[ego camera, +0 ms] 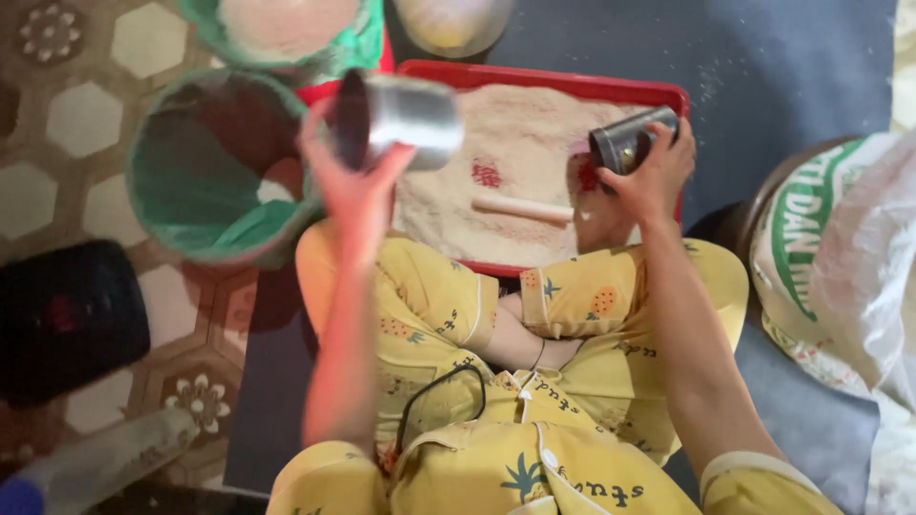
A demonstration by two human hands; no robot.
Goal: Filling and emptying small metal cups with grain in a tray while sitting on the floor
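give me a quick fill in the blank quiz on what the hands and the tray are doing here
1. The left hand holds a shiny metal cup raised over the ____ bucket.
2. The right hand grips a dark metal cup at the edge of the ____ tray.
3. On the pale grainy powder in the tray lies a short wooden ____.
4. The person's clothes are ____ with a small fruit print.

Missing words: green; red; stick; yellow
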